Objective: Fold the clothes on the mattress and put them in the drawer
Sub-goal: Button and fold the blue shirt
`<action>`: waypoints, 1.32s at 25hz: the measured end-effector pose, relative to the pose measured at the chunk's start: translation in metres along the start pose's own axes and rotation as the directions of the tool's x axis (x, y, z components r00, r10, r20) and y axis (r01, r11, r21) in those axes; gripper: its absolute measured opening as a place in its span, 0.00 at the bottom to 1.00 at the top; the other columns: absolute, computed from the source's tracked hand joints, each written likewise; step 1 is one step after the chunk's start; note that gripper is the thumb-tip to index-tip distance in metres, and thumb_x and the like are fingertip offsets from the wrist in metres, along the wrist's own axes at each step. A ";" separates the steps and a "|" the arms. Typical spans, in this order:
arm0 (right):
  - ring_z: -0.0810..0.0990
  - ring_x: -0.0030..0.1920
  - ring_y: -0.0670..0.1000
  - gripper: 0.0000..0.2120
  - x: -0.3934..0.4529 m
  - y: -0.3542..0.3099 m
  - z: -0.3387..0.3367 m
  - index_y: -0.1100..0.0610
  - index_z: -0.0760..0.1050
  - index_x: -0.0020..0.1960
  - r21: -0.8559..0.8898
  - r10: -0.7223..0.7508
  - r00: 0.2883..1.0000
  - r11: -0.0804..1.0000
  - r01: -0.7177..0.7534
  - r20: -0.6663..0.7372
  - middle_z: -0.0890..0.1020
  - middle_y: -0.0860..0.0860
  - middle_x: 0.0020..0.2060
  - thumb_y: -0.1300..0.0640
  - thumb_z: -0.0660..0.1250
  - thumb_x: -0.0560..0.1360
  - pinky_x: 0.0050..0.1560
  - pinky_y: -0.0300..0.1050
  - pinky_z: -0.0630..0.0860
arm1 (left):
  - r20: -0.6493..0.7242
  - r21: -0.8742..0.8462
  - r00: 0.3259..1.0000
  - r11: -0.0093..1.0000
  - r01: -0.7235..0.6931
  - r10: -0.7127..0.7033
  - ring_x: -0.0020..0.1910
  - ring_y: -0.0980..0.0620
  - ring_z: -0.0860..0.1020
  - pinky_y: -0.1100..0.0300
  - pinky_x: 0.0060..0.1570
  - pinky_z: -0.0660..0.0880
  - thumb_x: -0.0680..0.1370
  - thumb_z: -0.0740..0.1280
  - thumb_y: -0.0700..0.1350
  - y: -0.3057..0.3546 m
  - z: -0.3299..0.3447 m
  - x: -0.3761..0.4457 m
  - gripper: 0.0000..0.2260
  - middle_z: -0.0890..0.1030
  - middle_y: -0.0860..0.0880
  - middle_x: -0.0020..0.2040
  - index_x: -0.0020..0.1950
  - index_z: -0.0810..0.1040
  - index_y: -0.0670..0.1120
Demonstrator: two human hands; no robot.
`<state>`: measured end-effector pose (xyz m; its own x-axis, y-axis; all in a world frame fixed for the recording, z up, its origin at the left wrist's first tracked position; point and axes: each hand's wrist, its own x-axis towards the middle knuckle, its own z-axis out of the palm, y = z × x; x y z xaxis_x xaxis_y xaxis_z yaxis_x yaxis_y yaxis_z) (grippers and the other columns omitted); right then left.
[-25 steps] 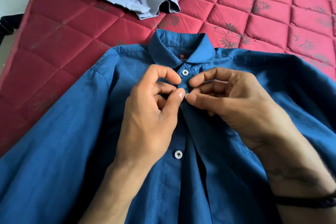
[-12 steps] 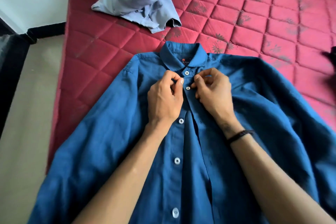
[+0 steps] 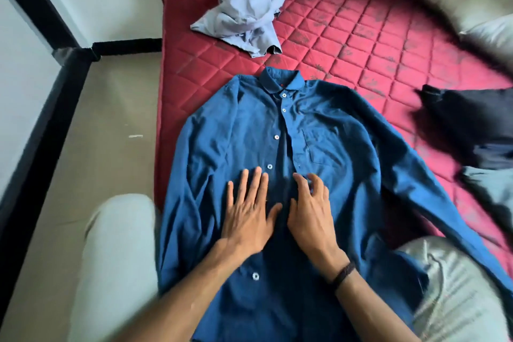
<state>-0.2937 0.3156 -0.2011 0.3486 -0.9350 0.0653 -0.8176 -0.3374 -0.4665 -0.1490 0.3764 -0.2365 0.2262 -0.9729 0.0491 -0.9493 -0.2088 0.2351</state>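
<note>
1. Lying front-up and spread out on the red mattress (image 3: 347, 44) is the blue shirt (image 3: 236, 130).
2. Left hand (image 3: 247, 214) rests flat on it, fingers straight.
3. Right hand (image 3: 311, 214) is beside it, fingers loosely bent, seemingly touching the cloth; motion blur hides any contact.

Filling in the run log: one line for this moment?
phase: smoothing | blue shirt: flat, face up on mattress | left hand: open on shirt | right hand: open on shirt
</note>
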 end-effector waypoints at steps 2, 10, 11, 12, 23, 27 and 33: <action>0.73 0.55 0.64 0.26 -0.027 -0.008 -0.013 0.60 0.70 0.69 -0.074 0.068 0.998 0.995 -0.068 0.000 0.73 0.61 0.58 0.64 0.63 0.70 0.60 0.59 0.75 | 0.045 -0.007 0.998 0.999 0.052 -0.052 0.84 0.44 0.47 0.36 0.79 0.50 0.82 0.45 0.64 0.007 -0.009 -0.018 0.35 0.49 0.48 0.85 0.84 0.52 0.45; 0.75 0.55 0.64 0.10 -0.094 -0.030 -0.058 0.59 0.68 0.50 -0.110 0.162 0.963 0.984 -0.141 0.216 0.72 0.58 0.54 0.66 0.63 0.70 0.46 0.53 0.73 | 0.228 0.089 0.961 0.986 0.141 -0.158 0.65 0.42 0.74 0.50 0.63 0.73 0.77 0.70 0.44 0.040 -0.082 -0.069 0.27 0.69 0.42 0.67 0.74 0.66 0.43; 0.75 0.54 0.64 0.09 -0.097 -0.030 -0.060 0.60 0.69 0.48 -0.075 0.135 0.973 0.990 -0.123 0.185 0.72 0.58 0.52 0.66 0.61 0.69 0.46 0.52 0.74 | 0.262 0.074 0.946 0.981 0.177 -0.191 0.65 0.41 0.75 0.50 0.62 0.74 0.77 0.70 0.44 0.042 -0.085 -0.074 0.28 0.69 0.41 0.67 0.75 0.64 0.43; 0.75 0.54 0.63 0.11 -0.098 -0.031 -0.062 0.62 0.73 0.50 -0.041 0.113 0.981 0.993 -0.108 0.160 0.73 0.57 0.51 0.66 0.61 0.68 0.47 0.53 0.75 | 0.290 0.077 0.932 0.976 0.203 -0.216 0.66 0.41 0.75 0.49 0.62 0.74 0.77 0.70 0.44 0.042 -0.087 -0.078 0.30 0.69 0.41 0.68 0.77 0.62 0.43; 0.80 0.58 0.65 0.16 -0.101 -0.036 -0.063 0.58 0.73 0.59 -0.264 0.118 0.904 0.965 -0.006 0.410 0.79 0.59 0.56 0.58 0.66 0.72 0.51 0.53 0.76 | 0.550 0.187 0.757 0.935 0.300 -0.353 0.75 0.41 0.70 0.48 0.68 0.74 0.77 0.70 0.39 0.068 -0.100 -0.056 0.43 0.68 0.41 0.77 0.83 0.45 0.37; 0.81 0.57 0.59 0.20 -0.096 -0.020 -0.067 0.52 0.74 0.61 -0.113 0.058 0.904 0.994 -0.011 0.423 0.83 0.52 0.53 0.59 0.65 0.69 0.53 0.50 0.77 | 0.465 0.181 0.810 0.934 0.308 -0.357 0.72 0.40 0.72 0.50 0.65 0.75 0.75 0.73 0.41 0.075 -0.101 -0.049 0.37 0.69 0.37 0.73 0.78 0.57 0.36; 0.79 0.44 0.49 0.28 -0.095 -0.024 -0.068 0.49 0.72 0.71 0.152 -0.011 0.915 0.987 -0.055 0.403 0.81 0.45 0.39 0.58 0.65 0.70 0.53 0.46 0.76 | 0.353 -0.216 0.918 0.938 0.270 -0.183 0.63 0.40 0.78 0.52 0.63 0.75 0.73 0.65 0.42 0.014 -0.118 -0.067 0.30 0.81 0.43 0.64 0.75 0.67 0.52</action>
<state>-0.3383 0.4046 -0.1367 0.5125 -0.8082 -0.2903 -0.7564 -0.2649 -0.5980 -0.1514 0.4501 -0.1224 0.3039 -0.8898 -0.3403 -0.7824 -0.4370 0.4438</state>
